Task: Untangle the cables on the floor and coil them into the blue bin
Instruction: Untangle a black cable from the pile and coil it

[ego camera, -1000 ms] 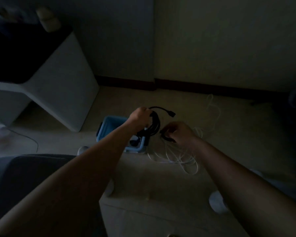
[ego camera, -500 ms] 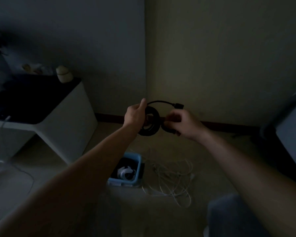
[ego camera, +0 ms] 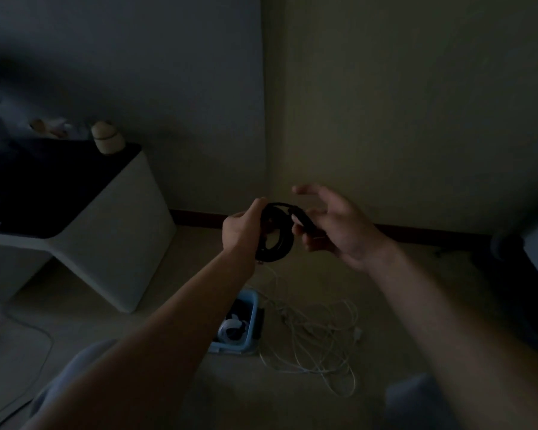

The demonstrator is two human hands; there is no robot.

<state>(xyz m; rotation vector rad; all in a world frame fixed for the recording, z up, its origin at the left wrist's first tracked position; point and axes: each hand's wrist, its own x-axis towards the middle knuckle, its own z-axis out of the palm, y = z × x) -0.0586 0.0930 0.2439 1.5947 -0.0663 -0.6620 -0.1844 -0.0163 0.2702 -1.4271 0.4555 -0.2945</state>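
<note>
— So where's the black cable (ego camera: 274,234) just now?

— Up in the air, well above the blue bin (ego camera: 253,305), wound into a tight ring. The left hand (ego camera: 241,226) grips the ring's near side, fingers curled round the turns. The right hand (ego camera: 334,231) has the plug end. As far as this dim light shows, its thumb and lower fingers pinch it, while the upper fingers (ego camera: 305,190) stand spread and free.

— Which step, then?

— I'd judge the last turn of this coil. The loose tail is short. It wants laying onto the ring or tucking under a turn, and then the ring goes down into the bin.

— Room in there?

— Some. A white coil (ego camera: 232,328) already lies inside. The left forearm hides the bin's left part, so I can't tell how full it is. The ring looks wide against the opening and may need tilting past the rim.

— What's left after that?

— The white cables (ego camera: 317,333), a loose tangle on the floor (ego camera: 261,398) just beside the bin's right side.

— Anything in the way?

— A white counter (ego camera: 115,243) stands well to the bin's left, two walls meet in a corner behind it, and something dark sits far to its right. Straight down to the bin, only the left forearm intervenes.
</note>
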